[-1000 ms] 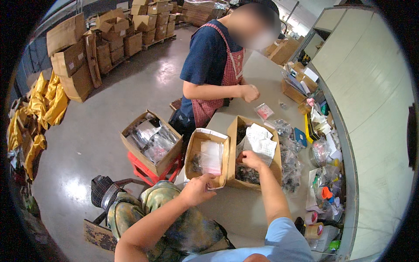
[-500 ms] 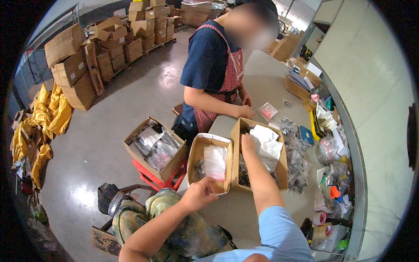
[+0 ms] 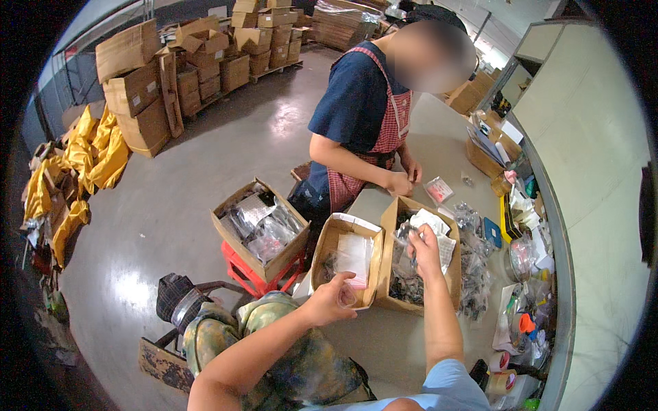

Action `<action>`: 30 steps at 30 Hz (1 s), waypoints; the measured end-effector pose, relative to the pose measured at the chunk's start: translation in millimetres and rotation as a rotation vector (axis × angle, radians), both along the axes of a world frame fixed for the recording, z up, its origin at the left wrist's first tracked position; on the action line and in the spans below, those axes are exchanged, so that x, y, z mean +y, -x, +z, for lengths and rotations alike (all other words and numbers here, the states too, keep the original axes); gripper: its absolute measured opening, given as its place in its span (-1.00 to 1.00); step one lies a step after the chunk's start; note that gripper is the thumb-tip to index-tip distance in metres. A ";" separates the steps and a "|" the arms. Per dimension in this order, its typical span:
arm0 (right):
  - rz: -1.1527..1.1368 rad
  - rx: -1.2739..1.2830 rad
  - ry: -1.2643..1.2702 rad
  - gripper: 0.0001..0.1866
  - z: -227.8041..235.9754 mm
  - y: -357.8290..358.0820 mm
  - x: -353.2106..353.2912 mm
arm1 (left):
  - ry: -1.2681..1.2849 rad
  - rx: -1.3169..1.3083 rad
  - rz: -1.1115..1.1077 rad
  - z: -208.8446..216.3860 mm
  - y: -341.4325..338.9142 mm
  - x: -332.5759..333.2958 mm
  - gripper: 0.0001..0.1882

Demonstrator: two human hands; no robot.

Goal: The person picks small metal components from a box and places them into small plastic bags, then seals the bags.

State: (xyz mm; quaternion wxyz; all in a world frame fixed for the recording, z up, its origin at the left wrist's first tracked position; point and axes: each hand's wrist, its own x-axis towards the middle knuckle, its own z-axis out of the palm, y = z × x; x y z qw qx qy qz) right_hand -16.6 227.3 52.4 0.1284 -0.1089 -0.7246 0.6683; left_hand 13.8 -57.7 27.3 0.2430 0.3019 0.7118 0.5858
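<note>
My left hand is curled round a small clear plastic piece, which looks like a little bag, at the near edge of a shallow cardboard box. Inside that box lies a stack of clear zip bags with a pinkish edge. Over a deeper cardboard box to its right, my right hand is closed, fingertips pinched together. Whatever it grips is too small to make out. Small dark parts and crumpled white paper fill the deeper box.
Across the table a person in a checked apron works with both hands near a bagged item. A carton of bagged goods rests on a red stool at left. Bagged dark parts and tape rolls lie right.
My right hand has risen out of the deeper box and drawn back toward me, fingers now showing. My left hand has turned slightly, showing the clear piece. The whole view has shifted somewhat.
</note>
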 end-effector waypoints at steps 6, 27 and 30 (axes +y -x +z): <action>0.462 0.091 0.103 -0.88 35.5 -62.9 -84.7 | -0.239 -0.324 -0.135 -10.6 0.6 0.1 -0.30; 0.415 0.045 -0.048 -0.85 36.8 -66.9 -154.6 | -0.455 -0.526 -0.313 -8.1 -5.9 -9.4 -0.33; 0.539 -0.005 -0.292 -0.81 47.5 -76.2 -148.8 | -0.554 -0.610 -0.310 -7.7 -4.7 -9.1 -0.39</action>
